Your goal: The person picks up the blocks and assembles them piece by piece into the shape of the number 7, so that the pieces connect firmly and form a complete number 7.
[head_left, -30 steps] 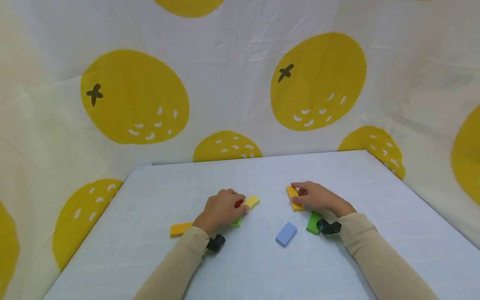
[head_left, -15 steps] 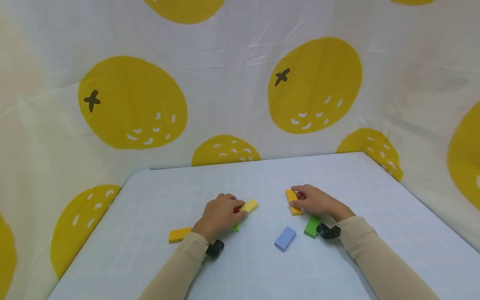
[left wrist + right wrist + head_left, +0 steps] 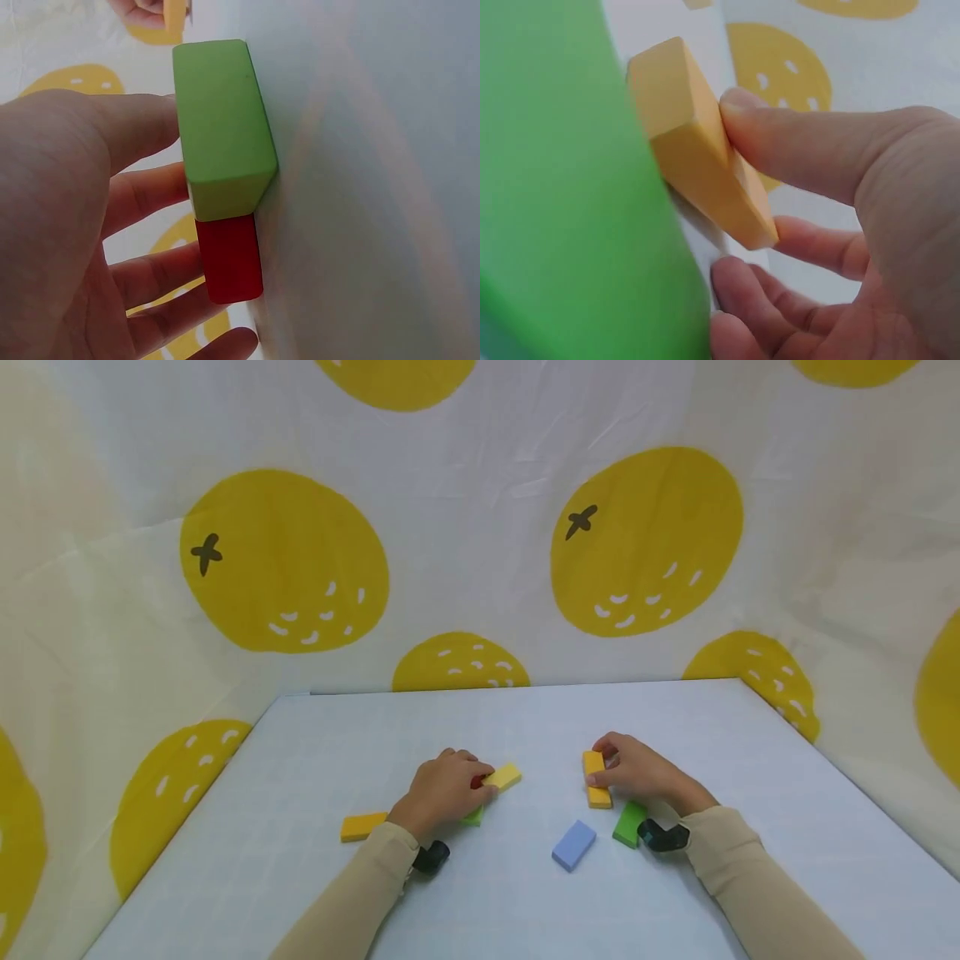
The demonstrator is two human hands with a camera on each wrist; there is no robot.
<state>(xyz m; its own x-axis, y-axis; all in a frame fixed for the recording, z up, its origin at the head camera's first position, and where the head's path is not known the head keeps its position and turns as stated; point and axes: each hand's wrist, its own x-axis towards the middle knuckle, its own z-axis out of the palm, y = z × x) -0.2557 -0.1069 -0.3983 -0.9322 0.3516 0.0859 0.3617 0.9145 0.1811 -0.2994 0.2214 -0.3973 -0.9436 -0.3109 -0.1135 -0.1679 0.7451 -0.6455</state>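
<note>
I have the right hand (image 3: 637,770) pinching an orange block (image 3: 597,779) between thumb and fingers. From the head camera the block points away from me, lengthwise, with the hand at its right side; on the right wrist feed I see the thumb pressed to one face and a finger touching the far end. A green block (image 3: 630,824) lies on the surface (image 3: 495,910) just below that hand, next to the wrist, and it fills the left of my right wrist view, blurred.

The left hand (image 3: 445,785) is back-up to my head camera. Its thumb and index finger sit on either side of the near end of a pale yellow block (image 3: 507,776), and I read that as a pinch, though the wrist camera hides the fingertips. A red block (image 3: 231,259) shows between that thumb and finger, and a light green block (image 3: 225,112) lies under the hand, close to the thumb.

A second orange block (image 3: 363,827) lies left of the left wrist, and a blue block (image 3: 573,846) rests apart from both hands, between the two forearms. I also see beige sleeves (image 3: 345,893), a black device (image 3: 663,837) at the right wrist, and behind everything a white cloth (image 3: 465,552) printed with yellow fruit.
</note>
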